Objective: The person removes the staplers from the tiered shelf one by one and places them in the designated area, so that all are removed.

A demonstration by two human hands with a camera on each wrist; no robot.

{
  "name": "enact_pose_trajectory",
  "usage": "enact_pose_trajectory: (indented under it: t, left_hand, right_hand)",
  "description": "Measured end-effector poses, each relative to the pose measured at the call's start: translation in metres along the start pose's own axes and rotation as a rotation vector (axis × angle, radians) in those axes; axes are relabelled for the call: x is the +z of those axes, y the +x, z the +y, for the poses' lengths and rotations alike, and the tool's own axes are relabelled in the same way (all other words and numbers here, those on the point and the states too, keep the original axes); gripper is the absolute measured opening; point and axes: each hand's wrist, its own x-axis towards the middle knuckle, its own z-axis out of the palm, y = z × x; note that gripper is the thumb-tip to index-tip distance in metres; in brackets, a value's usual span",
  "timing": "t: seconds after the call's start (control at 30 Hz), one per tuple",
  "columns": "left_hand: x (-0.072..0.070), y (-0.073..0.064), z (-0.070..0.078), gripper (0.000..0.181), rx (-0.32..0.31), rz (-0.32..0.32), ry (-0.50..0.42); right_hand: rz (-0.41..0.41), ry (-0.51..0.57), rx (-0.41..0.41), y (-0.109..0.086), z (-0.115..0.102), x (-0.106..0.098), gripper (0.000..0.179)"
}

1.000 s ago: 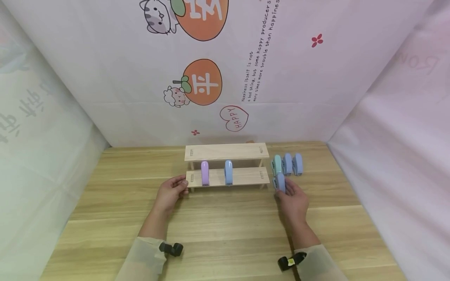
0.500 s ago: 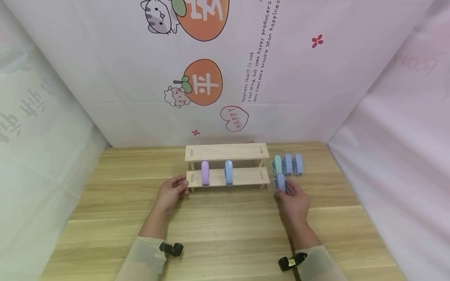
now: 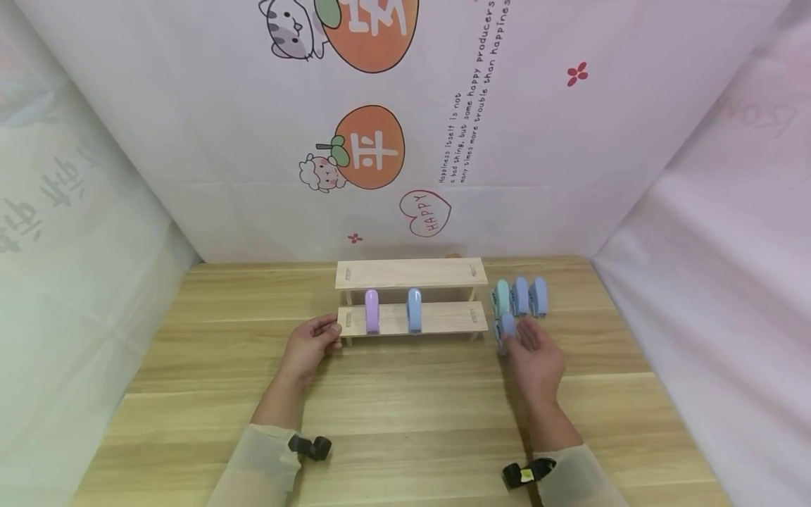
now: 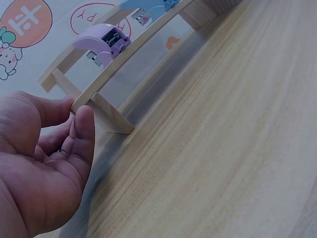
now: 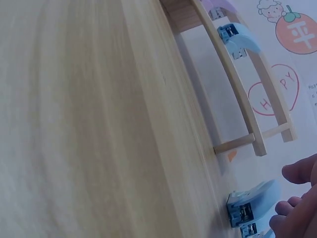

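My left hand [image 3: 310, 346] pinches the left end of the lower wooden shelf [image 3: 443, 318] between thumb and finger, seen close in the left wrist view. On that shelf stand a purple mini stapler [image 3: 372, 312] and a light blue mini stapler [image 3: 415, 311], apart from each other. Right of the shelf, my right hand [image 3: 537, 359] is beside another blue stapler [image 3: 505, 325] on the table, its thumb partly covering it in the head view. In the right wrist view the thumb and fingers are spread, with a gap between the thumb and this stapler [image 5: 255, 201].
Behind the blue stapler stand a mint green stapler [image 3: 501, 298] and two more blue staplers [image 3: 520, 296] in a row. A higher wooden shelf [image 3: 412, 273] rises behind the lower one. Printed white cloth [image 3: 519, 211] encloses the wooden table [image 3: 405, 408].
The right hand's fingers have loosened from the blue stapler and shifted slightly right. The stapler stays about where it was. My left hand keeps its hold on the shelf.
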Motion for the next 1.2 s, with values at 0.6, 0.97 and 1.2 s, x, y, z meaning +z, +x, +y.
enact_pose_trajectory:
  t: [0.6, 0.97, 1.2]
  left_hand:
    - [0.0, 0.0, 0.0, 0.043, -0.002, 0.004, 0.001]
    - [0.001, 0.002, -0.001, 0.044, 0.007, 0.001, 0.005]
    - [0.0, 0.002, -0.001, 0.043, 0.002, 0.002, 0.007]
  right_hand:
    - [0.016, 0.115, -0.086, -0.011, -0.006, 0.012, 0.058]
    - [0.017, 0.154, -0.166, -0.02, -0.011, 0.025, 0.05]
    - [-0.01, 0.146, -0.188, -0.026, -0.019, 0.033, 0.052]
